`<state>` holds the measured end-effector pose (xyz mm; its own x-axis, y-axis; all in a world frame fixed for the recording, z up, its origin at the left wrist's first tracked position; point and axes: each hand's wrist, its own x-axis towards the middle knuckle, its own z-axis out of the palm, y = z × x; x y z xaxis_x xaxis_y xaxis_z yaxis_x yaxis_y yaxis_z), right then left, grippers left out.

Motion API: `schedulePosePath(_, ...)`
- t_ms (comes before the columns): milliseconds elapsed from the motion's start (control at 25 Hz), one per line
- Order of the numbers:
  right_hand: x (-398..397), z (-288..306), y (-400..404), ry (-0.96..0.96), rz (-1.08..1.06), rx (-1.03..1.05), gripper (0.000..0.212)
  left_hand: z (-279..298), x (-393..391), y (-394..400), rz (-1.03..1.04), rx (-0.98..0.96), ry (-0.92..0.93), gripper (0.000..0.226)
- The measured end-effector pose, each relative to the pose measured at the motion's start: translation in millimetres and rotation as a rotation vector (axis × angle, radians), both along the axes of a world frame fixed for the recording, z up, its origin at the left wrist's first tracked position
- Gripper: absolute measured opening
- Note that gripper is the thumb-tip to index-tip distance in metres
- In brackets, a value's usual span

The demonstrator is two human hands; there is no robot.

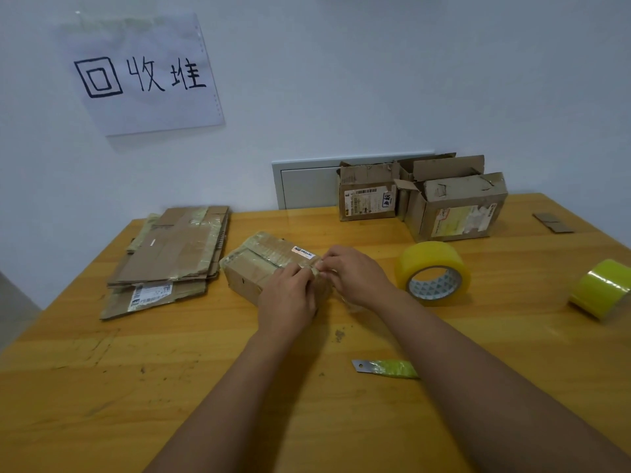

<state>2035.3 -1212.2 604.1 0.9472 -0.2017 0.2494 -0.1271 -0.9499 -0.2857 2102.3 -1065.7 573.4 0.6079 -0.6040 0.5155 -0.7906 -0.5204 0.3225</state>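
A small taped cardboard box (254, 264) lies in the middle of the wooden table (239, 370). My left hand (288, 298) rests on the box's near right end, its fingers curled at the top edge. My right hand (355, 276) meets it from the right, and its fingertips pinch the tape at the same corner. That end of the box is hidden under both hands.
A stack of flattened cartons (170, 261) lies at the left. Two open boxes (368, 192) (457, 209) stand by the wall. A tape roll (432, 273) sits right of my hands, another tape roll (602, 288) at the right edge. A taped blade (384, 367) lies near front.
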Motion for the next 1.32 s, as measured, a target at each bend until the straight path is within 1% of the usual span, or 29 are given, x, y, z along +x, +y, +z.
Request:
schedulePosePath(80,-4,5,-1,0.037,0.021,-0.003,0.031,0,2,2,-0.022,-0.003,-0.012,0.014)
schedulePosePath(120,-9,10,-3,0.054,0.02,-0.008,0.039,1,3,3,-0.033,-0.001,-0.023,0.013)
schedulePosePath(200,-25,22,-13,0.052,-0.07,-0.081,0.055,2,6,6,-0.032,0.015,-0.078,0.006)
schedulePosePath(240,-33,28,-22,0.044,-0.142,-0.172,0.057,1,8,7,-0.015,0.03,-0.114,0.004)
schedulePosePath(320,-50,37,-40,0.113,-0.305,-0.351,0.052,1,6,6,0.049,0.074,-0.158,0.021)
schedulePosePath(360,-57,40,-47,0.19,-0.381,-0.386,0.051,1,5,5,0.082,0.085,-0.157,0.026)
schedulePosePath(400,-63,42,-53,0.271,-0.442,-0.378,0.053,0,5,3,0.11,0.089,-0.153,0.029)
schedulePosePath(480,-71,43,-62,0.371,-0.491,-0.292,0.058,-2,6,0,0.15,0.094,-0.114,0.033)
schedulePosePath(520,-73,42,-65,0.369,-0.486,-0.251,0.059,-2,7,-1,0.158,0.101,-0.082,0.034)
schedulePosePath(600,-74,42,-69,0.302,-0.466,-0.173,0.056,-3,12,-2,0.16,0.104,-0.023,0.035)
schedulePosePath(680,-77,43,-74,0.235,-0.465,-0.075,0.053,-4,14,-1,0.145,0.111,-0.004,0.034)
schedulePosePath(760,-82,44,-80,0.182,-0.471,0.063,0.044,-6,16,1,0.124,0.106,-0.001,0.031)
schedulePosePath(840,-87,41,-86,0.079,-0.467,0.29,0.031,-7,18,3,0.113,0.081,0.019,0.025)
schedulePosePath(920,-92,35,-89,-0.079,-0.437,0.566,0.027,-7,19,1,0.117,0.054,0.05,0.023)
schedulePosePath(1040,-94,32,-81,-0.328,-0.372,0.921,0.022,-6,18,-2,0.134,0.05,0.077,0.031)
schedulePosePath(1080,-94,34,-78,-0.374,-0.35,1.0,0.023,-6,17,-2,0.132,0.05,0.073,0.031)
schedulePosePath(1120,-94,35,-76,-0.389,-0.315,1.033,0.026,-6,15,-2,0.129,0.051,0.068,0.031)
schedulePosePath(1240,-95,34,-74,-0.317,-0.22,1.029,0.043,-5,14,-1,0.131,0.043,0.071,0.03)
schedulePosePath(1280,-97,32,-76,-0.31,-0.222,1.056,0.045,-5,14,0,0.131,0.036,0.075,0.03)
schedulePosePath(1320,-100,30,-80,-0.318,-0.24,1.085,0.043,-5,14,0,0.129,0.031,0.075,0.03)
